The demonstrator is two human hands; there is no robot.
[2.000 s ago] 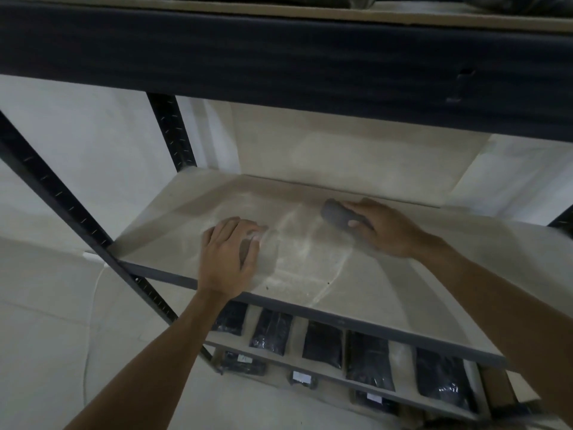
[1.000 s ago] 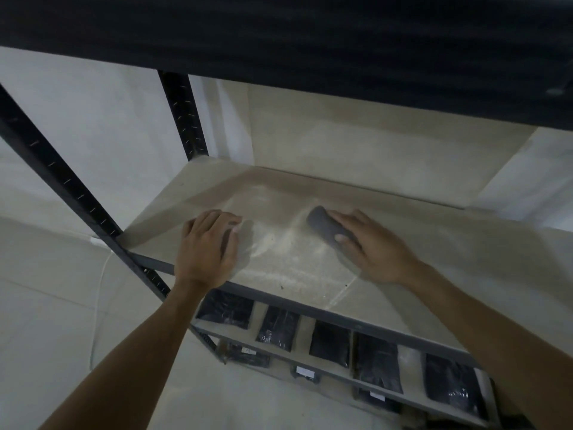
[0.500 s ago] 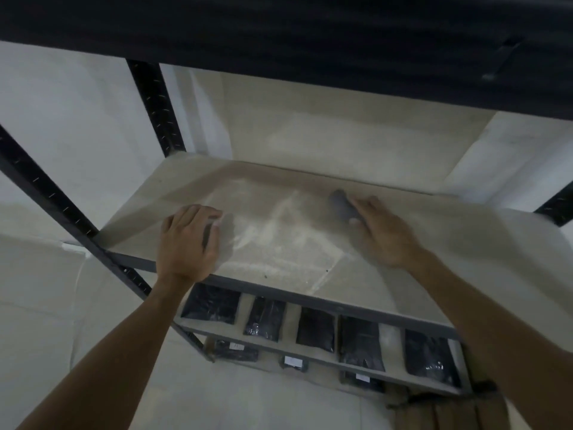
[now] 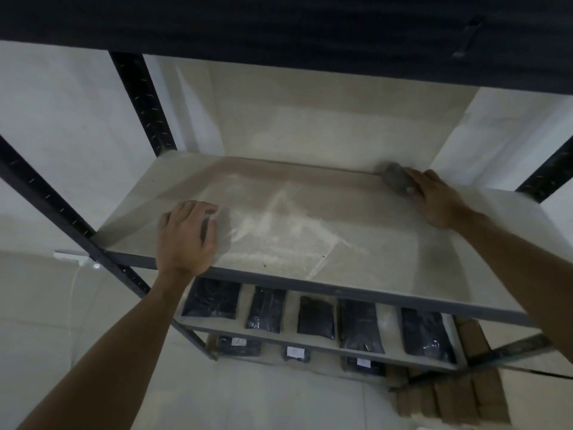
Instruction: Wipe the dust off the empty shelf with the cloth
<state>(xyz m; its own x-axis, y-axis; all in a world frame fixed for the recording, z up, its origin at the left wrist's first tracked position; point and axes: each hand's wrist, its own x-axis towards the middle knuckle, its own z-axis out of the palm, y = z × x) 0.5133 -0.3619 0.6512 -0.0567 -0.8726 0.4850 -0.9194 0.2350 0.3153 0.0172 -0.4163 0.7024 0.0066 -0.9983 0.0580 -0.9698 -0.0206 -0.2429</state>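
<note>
Matt pale board shelf [image 4: 356, 243] streaked with dust, dark soft cloth [image 4: 395, 178], black perforated metal uprights [image 4: 141, 100]

One wide-angle camera on the person's head looks forward and down, close over the pale dusty board shelf [image 4: 310, 212] at mid-frame; the dark metal beam [image 4: 279, 23] of the level above spans the top edge.

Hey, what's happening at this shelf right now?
A person is dusting an empty shelf on a dark metal rack. Their right hand holds a dark grey cloth pressed down at the shelf's back edge, toward the right. Their left hand rests on the shelf near the front left. Pale streaks of dust show across the middle of the board, so wiping isn't finished. The shelf below holds dark packets.
</note>
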